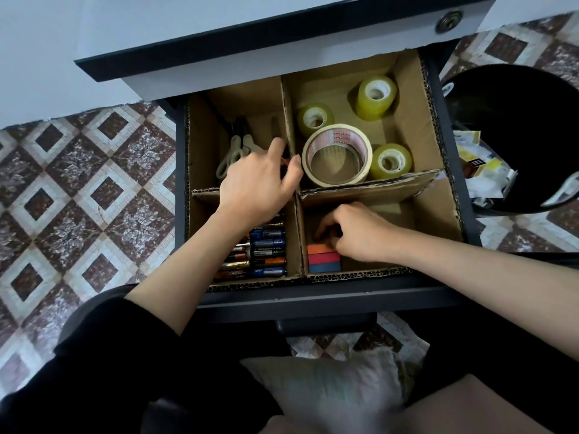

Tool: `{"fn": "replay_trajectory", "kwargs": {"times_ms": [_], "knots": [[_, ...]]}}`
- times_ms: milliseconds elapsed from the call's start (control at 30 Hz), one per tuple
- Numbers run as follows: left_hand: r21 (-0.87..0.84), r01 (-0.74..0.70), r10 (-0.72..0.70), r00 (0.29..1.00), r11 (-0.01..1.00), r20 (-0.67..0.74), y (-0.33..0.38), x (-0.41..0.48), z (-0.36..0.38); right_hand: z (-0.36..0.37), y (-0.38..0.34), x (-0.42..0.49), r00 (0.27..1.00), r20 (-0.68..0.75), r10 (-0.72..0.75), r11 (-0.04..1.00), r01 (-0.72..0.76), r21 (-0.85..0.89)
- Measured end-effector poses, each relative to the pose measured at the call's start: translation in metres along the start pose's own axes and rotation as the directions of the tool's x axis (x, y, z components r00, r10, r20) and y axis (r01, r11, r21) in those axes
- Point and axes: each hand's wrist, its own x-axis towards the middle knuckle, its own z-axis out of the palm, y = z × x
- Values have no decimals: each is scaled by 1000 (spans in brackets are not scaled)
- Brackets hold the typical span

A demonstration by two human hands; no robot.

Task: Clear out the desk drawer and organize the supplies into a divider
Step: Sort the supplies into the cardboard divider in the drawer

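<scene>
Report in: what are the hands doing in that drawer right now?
Left hand pinching cardboard divider at its centre wall. Right hand curled over sticky notes, near-right compartment, grip hidden. Batteries, tape rolls, scissors already sorted. Nothing blocking.

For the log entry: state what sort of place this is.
Probably a home desk area: a white desk with its dark drawer pulled open, holding a brown cardboard divider; brown-and-white patterned floor tiles; a round black waste bin of paper scraps beside it.
</scene>
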Motion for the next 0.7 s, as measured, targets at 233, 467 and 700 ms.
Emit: {"fn": "replay_trajectory", "kwargs": {"times_ms": [233,467,700], "knots": [[1,-10,10,1000,1000,-4,-1,1,1,1,2,2,999,-41,10,1000,-11,-19],[24,-21,22,1000,999,-12,-1,2,2,0,4,3,999,-35,-20,1000,20,-23],[-3,-4,4,999,1000,36,-2,3,1,-7,-2,-2,980,-148,-131,987,115,-110]]}}
